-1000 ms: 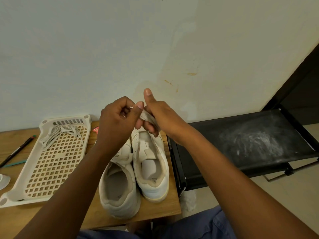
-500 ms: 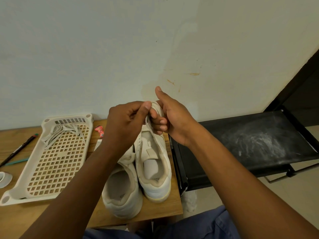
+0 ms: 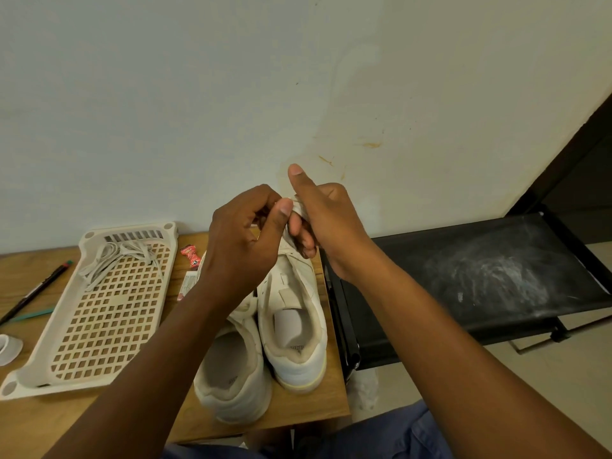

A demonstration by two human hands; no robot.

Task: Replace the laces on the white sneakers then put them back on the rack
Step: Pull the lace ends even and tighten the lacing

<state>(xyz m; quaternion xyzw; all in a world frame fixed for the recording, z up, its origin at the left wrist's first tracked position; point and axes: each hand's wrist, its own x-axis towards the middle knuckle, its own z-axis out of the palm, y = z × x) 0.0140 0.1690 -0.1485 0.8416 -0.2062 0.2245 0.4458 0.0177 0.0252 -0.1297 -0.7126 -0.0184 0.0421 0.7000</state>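
Note:
Two white sneakers stand side by side on the wooden table (image 3: pixel 29 415), heels toward me: the left sneaker (image 3: pixel 231 376) and the right sneaker (image 3: pixel 294 329). Neither shows laces. Above their toes, my left hand (image 3: pixel 245 240) and my right hand (image 3: pixel 321 220) meet, both pinching a white lace (image 3: pixel 298 210) wound around my right fingers. My right thumb points up. Another bundle of pale laces (image 3: pixel 122 256) lies in the far end of a perforated cream tray (image 3: pixel 99 326).
A black shoe rack shelf (image 3: pixel 480 276), dusted white, stands right of the table against the wall. A red wrapper (image 3: pixel 190 255), a small packet (image 3: pixel 187 286), a black pen (image 3: pixel 36 289) and a white cap (image 3: pixel 8 347) lie on the table.
The hands have stayed together above the sneakers; the lace has been wound around my right fingers, and my left thumb now presses on it.

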